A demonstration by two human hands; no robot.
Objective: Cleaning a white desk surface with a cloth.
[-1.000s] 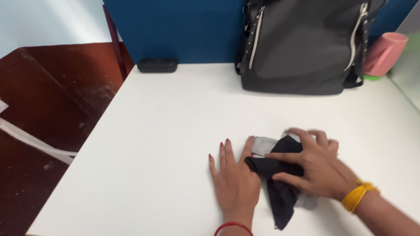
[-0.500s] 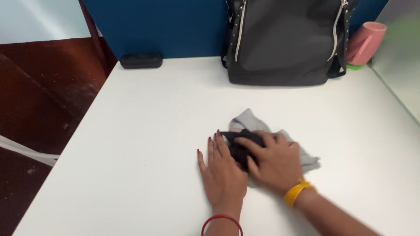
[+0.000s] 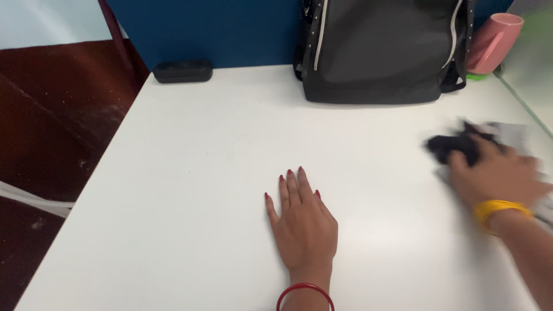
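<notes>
My left hand (image 3: 302,222) lies flat on the white table (image 3: 190,173), palm down and fingers together, holding nothing; a red bangle circles its wrist. Far to the right, my right hand (image 3: 495,175), blurred and wearing a yellow bangle, grips a bundle of black and grey cloth (image 3: 455,145) near the table's right edge. Part of the grey cloth shows behind and under that hand.
A black backpack (image 3: 383,49) stands against the blue partition at the back. A pink cup (image 3: 492,37) leans beside it on the right. A small black case (image 3: 181,71) lies at the back left. The table's left edge drops to a dark red floor.
My right hand has swept the cloth bundle from beside my left hand to the table's right side. My left hand stays flat where it was.
</notes>
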